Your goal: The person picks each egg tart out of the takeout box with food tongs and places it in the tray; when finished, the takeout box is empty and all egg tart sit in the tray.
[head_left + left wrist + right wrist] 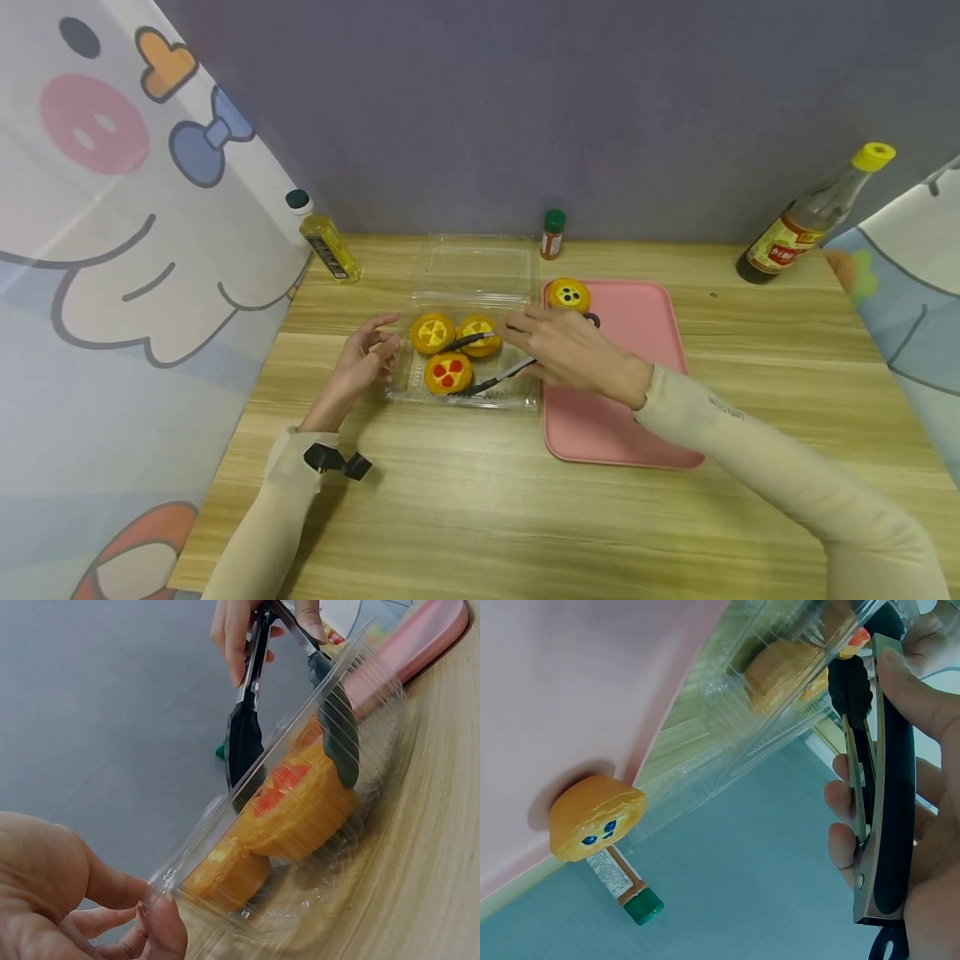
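A clear hinged container (465, 402) holds two yellow-topped tarts (432, 333) and a red-topped tart (448, 374). At its left edge, my left hand (358, 371) pinches the rim between thumb and fingers, seen close in the left wrist view (60, 892). My right hand (577, 354) grips black-and-silver tongs (491, 383); their spread tips lie on either side of the red-topped tart. Whether both tips touch it, I cannot tell. In the right wrist view, fingers and thumb curl round the tongs' handles (895, 795).
Right of the container lies a pink tray (637, 312), with a blueberry-dotted tart (568, 295) at its upper left corner. Behind stand an oil bottle (330, 247), a green-capped jar (552, 236) and, at the far right, a yellow-capped sauce bottle (797, 227).
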Action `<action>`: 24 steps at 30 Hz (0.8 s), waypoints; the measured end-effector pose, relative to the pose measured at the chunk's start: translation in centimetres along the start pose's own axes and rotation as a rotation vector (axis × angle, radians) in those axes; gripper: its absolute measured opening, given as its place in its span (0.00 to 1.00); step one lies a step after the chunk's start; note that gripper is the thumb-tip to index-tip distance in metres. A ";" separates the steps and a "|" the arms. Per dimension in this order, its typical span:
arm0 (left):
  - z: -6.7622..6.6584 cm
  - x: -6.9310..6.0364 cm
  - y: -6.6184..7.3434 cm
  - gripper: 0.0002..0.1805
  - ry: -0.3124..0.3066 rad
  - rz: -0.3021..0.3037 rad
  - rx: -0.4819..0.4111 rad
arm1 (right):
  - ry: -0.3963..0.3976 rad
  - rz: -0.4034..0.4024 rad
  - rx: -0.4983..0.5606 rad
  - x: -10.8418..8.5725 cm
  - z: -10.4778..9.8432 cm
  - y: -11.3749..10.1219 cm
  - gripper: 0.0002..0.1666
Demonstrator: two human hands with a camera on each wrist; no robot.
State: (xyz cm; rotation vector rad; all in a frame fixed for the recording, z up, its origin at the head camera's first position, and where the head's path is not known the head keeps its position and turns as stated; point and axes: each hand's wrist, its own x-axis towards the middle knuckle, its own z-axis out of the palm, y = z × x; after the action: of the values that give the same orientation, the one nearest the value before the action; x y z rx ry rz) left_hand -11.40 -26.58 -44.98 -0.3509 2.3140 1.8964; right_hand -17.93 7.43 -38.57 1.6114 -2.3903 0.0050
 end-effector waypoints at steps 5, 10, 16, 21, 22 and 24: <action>0.0 0.0 0.0 0.27 -0.006 0.007 -0.006 | 0.020 0.014 -0.004 -0.5 0.0 0.0 0.45; -0.1 0.0 -0.1 0.27 -0.016 0.008 -0.006 | 0.047 0.039 0.012 -1.0 -0.2 0.2 0.44; -0.1 0.0 0.0 0.27 -0.019 0.008 -0.010 | 0.083 0.063 0.025 -1.8 -0.4 0.5 0.44; -0.2 0.0 0.0 0.27 -0.026 0.017 -0.019 | 0.101 0.091 0.033 -2.7 -0.6 0.7 0.44; -0.2 0.1 0.0 0.27 -0.029 0.018 -0.022 | 0.105 0.096 0.038 -2.9 -0.6 0.8 0.44; -0.3 0.1 -0.1 0.27 -0.032 0.016 -0.029 | 0.112 0.109 0.050 -3.4 -0.7 0.9 0.42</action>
State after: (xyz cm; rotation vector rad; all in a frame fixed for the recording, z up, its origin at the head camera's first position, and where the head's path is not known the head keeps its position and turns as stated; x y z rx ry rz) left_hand -11.45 -26.85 -45.00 -0.3036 2.2781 1.9307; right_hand -17.40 10.93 -38.49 1.4582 -2.4060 0.1718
